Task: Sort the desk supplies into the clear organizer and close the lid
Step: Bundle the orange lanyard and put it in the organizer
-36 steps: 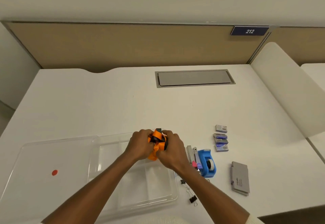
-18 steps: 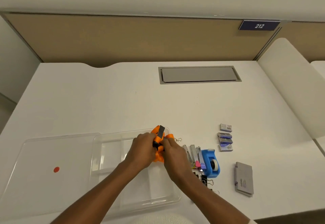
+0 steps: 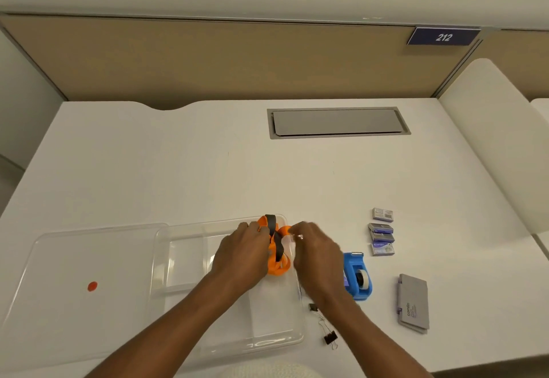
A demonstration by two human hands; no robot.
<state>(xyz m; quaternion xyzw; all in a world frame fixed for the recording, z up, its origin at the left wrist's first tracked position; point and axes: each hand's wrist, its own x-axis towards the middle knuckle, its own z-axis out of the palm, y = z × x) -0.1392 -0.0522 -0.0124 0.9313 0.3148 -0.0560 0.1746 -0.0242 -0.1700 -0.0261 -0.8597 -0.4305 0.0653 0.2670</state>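
Head: white desk (image 3: 208,169); tan partition (image 3: 208,59)

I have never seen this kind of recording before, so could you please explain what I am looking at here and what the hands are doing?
There is no machine here: a person wears a camera on the head, looking down at their own two bare hands over a white desk. The left hand and the right hand together hold a bundled orange strap with a dark band, over the open clear organizer. The organizer's clear lid, with a red dot, lies flat to the left. Waiting on the right are a blue tape dispenser, small staple boxes, a grey booklet and black binder clips. Whether the strap already rests inside a compartment is hard to tell.
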